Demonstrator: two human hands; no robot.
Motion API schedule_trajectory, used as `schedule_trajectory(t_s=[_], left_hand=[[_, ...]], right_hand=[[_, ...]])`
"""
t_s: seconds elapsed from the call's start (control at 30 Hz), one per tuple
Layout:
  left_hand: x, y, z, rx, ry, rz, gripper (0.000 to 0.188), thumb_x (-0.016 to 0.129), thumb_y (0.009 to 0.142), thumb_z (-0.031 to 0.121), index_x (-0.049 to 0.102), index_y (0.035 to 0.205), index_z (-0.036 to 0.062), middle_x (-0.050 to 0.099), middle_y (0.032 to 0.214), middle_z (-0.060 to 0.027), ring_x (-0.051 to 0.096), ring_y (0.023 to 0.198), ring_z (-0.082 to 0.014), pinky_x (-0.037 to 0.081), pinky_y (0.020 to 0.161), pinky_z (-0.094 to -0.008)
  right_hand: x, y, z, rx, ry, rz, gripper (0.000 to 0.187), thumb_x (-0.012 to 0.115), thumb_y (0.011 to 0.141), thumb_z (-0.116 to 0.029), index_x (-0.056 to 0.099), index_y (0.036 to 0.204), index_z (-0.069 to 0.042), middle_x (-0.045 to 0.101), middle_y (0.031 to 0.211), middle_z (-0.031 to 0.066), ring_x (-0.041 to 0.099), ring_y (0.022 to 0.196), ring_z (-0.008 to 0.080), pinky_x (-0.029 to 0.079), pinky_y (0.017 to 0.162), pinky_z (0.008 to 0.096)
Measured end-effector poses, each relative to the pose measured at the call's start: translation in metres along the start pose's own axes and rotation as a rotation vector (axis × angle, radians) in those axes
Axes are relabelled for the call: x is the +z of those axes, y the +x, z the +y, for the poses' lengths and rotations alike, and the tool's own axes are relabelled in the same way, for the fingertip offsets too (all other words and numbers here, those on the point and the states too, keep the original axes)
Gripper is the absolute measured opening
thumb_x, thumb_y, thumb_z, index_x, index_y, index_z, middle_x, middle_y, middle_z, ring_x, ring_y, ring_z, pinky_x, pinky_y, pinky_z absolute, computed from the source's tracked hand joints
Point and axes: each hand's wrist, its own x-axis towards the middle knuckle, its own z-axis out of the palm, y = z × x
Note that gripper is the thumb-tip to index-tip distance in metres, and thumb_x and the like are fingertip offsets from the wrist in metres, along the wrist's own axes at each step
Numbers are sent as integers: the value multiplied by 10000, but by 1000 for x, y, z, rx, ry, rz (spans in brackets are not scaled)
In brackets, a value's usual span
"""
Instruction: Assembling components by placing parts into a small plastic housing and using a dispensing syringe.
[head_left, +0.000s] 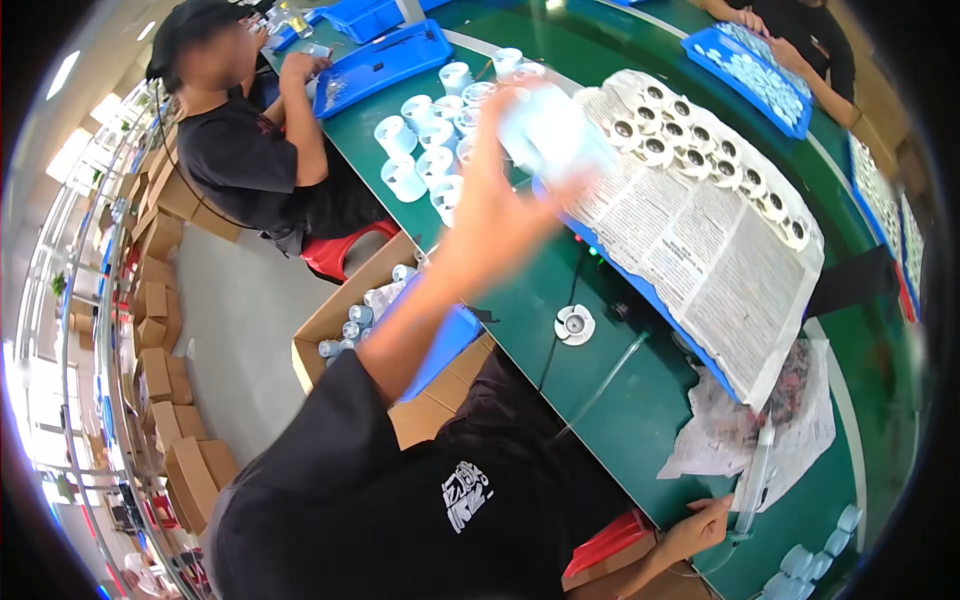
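One pale-blue cup, blurred, grasped in left hand at 1 o'clock, raised over surface. Likely light, stiff, smooth; best taken around its outer wall. Right hand, 4–5 o'clock, beside clear tube; grip: cannot tell.

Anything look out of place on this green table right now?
One white round piece lies alone on the green tabletop, off the newspaper where similar dark-centred pieces are grouped, so it looks stray, though it may be there deliberately.
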Motion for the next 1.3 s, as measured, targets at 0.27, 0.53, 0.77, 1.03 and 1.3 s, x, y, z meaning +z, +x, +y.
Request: schedule_trajectory(t_s=[0.27,0.53,0.77,1.03,1.3], left_hand=[[-88,154,-347,-160,730,30,574,775,714,349,573,1163,52,627,1084,-185,621,964,-327,501,815,-410],[-124,242,-520,674,967,-902,361,499,942,115,530,1279,-10,577,1257,-188,547,1172,-289,429,983,-363],[-27,162,-331,60,263,-276,387,504,985,235,531,1264,-32,577,1262,-165,546,1170,-258,400,1012,-346],[18,-64,20,140,-294,-274,203,505,959,183,543,938,-15,603,884,-121,574,841,-241,459,848,-395],[141,-147,141,120,-505,-844,696,737,728,26,421,1347,5,478,1292,-212,495,1175,-368,410,987,-408]], right_hand=[[-1,7,3,-136,-54,-16,509,451,1003,-222,549,570,27,471,501,66,439,504,142,346,510,321],[-24,33,-23,-2,143,-14,331,565,919,-145,583,627,10,488,573,121,455,489,229,352,499,367],[-142,124,73,57,-860,745,167,552,843,-77,630,837,71,569,1034,237,593,841,395,488,756,460],[-107,134,58,18,-557,545,146,525,800,56,609,898,123,579,1032,280,589,909,429,486,799,459],[-63,55,-67,-135,31,82,199,564,812,48,653,987,15,620,1020,160,618,919,331,487,795,341]])
